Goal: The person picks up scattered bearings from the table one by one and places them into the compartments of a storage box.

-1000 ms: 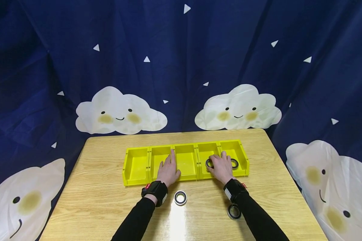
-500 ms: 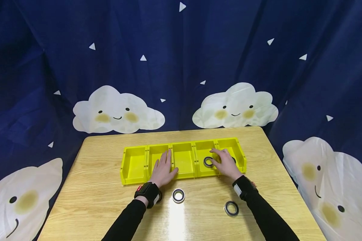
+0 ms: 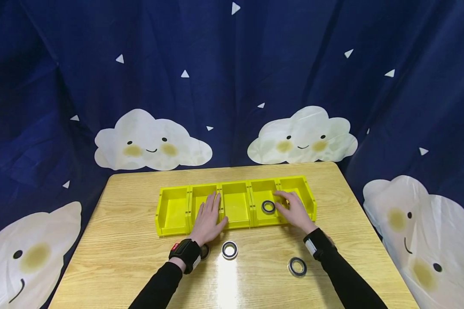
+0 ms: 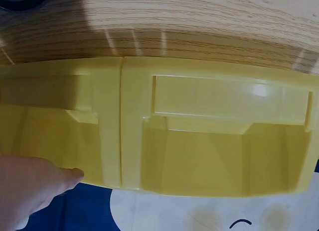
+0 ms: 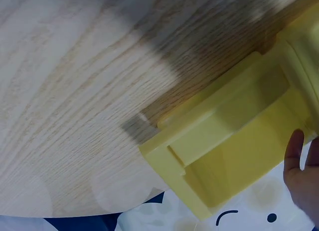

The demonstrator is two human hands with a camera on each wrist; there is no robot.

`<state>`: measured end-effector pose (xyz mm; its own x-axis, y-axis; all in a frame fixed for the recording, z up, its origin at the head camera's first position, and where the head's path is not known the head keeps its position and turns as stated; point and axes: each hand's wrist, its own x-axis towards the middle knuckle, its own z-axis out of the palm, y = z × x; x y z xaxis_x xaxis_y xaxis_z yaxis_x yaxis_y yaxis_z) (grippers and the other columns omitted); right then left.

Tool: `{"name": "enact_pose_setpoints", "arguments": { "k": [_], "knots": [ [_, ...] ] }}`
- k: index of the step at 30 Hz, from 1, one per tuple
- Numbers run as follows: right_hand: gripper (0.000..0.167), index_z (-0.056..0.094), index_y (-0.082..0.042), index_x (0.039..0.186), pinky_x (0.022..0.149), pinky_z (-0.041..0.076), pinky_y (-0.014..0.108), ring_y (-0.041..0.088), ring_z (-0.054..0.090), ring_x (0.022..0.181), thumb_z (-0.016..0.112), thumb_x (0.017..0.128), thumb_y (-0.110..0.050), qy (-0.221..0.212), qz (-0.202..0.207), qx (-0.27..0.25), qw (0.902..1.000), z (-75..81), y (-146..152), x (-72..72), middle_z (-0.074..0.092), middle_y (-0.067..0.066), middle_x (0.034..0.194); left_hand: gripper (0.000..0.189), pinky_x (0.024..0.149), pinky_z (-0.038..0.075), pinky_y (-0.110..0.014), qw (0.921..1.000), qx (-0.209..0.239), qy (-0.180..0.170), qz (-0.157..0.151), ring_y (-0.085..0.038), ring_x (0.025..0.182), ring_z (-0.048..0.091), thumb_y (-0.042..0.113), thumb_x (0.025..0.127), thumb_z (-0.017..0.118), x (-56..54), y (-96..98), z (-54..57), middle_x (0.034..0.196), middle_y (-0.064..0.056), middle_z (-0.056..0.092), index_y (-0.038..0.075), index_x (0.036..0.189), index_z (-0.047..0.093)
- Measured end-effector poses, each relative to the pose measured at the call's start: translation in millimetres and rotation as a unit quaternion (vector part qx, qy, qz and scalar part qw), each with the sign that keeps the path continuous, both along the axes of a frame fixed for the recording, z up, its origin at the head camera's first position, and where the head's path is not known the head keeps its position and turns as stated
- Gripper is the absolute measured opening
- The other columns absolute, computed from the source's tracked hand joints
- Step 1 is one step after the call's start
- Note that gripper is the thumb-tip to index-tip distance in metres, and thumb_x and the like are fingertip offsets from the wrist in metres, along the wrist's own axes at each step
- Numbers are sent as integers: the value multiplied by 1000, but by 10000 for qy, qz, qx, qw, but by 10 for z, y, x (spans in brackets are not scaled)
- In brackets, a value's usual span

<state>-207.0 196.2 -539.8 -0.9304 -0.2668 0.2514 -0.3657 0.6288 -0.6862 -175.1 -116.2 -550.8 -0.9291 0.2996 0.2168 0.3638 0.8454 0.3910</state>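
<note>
Toward the desk's far edge, bearing lies in fourth yellow bin from left; right grip beside it, digits apart; left grip outstretched. Likely dense, rigid, slick: pinch outer rim.

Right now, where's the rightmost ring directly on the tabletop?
In the head view, that ring sits right of center, in front of the bins, left of the right sleeve.
</note>
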Motion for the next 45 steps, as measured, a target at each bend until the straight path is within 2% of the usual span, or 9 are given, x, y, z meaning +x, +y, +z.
{"name": "enact_pose_setpoints", "arguments": {
  "k": [4,8,16,21,26,31,37,41,45],
  "knots": [
    [32,60,-1,116,85,38,43,29,50,102,64,84,-5,599,26,154,9981,-25,40,139,60,12,113,78,105,20,-55,10000,24,50,-71,-37,135,18,31,86,60,15,-43,4,149,-20,20,0,145,20],
    [31,61,-3,114,91,36,47,29,48,108,66,83,-7,776,17,387,9962,-24,92,345,59,11,114,77,106,16,-54,9999,40,144,-54,-37,136,16,30,86,61,26,-141,23,148,-21,21,0,145,21],
    [41,61,-7,115,89,39,48,29,48,108,72,80,-24,200,-357,961,9945,-67,290,821,55,11,116,76,109,9,-51,9974,-258,324,587,-35,138,9,30,87,60,-40,-516,24,150,-20,17,1,146,20],
    [50,62,-10,115,84,41,47,28,50,103,74,76,-38,-147,-416,1428,9888,-201,395,1097,57,7,111,76,108,9,-53,9948,-136,76,1008,-36,137,9,29,87,59,-77,-717,20,149,-23,15,-1,145,20],
    [62,60,-14,117,80,42,46,24,50,99,73,70,-52,-506,-394,1795,9817,-294,406,1335,56,1,107,76,108,8,-54,9921,-115,-333,1207,-37,137,9,30,90,56,-91,-804,-26,149,-26,13,-1,146,16],
    [64,58,-16,116,73,41,40,19,48,92,76,66,-53,-382,-351,1785,9826,-410,379,1462,52,-2,104,72,107,10,-54,9919,-129,-511,1152,-39,136,13,28,92,52,-101,-793,-93,147,-28,18,-3,146,14],
    [49,59,-21,101,72,40,39,15,47,89,82,63,-42,73,-372,1575,9868,-494,364,1527,51,-6,100,65,106,11,-56,9938,160,-309,1059,-40,133,21,19,92,48,-92,-759,-167,145,-24,27,-1,146,17],
    [46,58,-25,94,68,39,36,11,43,82,85,59,-38,154,-546,1595,9856,-509,394,1603,49,-10,94,64,106,13,-57,9951,285,-225,918,-41,131,24,17,92,43,-70,-721,-162,144,-24,29,-2,146,15],
    [39,58,-26,90,69,39,35,9,43,82,84,62,-31,129,-480,1457,9881,-532,351,1628,50,-11,91,63,107,14,-54,9940,146,-319,1035,-39,132,24,15,93,43,-72,-726,-134,145,-23,28,-3,146,15]
  ]
}}
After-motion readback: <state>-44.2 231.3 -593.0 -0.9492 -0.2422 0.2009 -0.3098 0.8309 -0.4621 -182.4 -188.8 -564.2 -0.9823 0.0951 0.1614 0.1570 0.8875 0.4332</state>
